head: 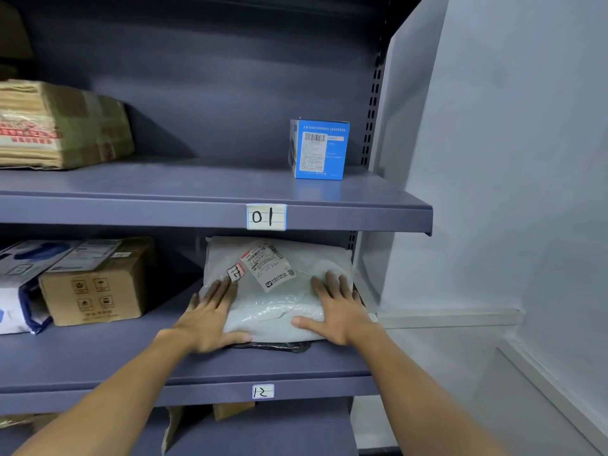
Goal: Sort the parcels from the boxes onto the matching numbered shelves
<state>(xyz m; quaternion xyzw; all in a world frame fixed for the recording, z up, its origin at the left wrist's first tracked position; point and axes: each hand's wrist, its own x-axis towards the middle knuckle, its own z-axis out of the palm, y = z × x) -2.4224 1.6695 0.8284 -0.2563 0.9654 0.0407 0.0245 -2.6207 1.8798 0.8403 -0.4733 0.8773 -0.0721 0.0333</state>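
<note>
The white poly-bag parcel (276,301) lies on the shelf (98,363) just above the 12 label (263,391), resting on a black bag (273,346). The left hand (207,320) and right hand (339,311) press flat on the parcel, fingers straight, gripping nothing. Above and left of the 12 label sits a brown carton (95,284). Higher above it are the 01 label (266,217) and a blue speaker box (319,149).

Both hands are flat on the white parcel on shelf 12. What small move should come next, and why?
Probably lift both hands away. The white parcel already lies wholly on the shelf marked 12, behind its lip, with the left hand and right hand resting flat on it; its small tag seems to read 12.
</note>
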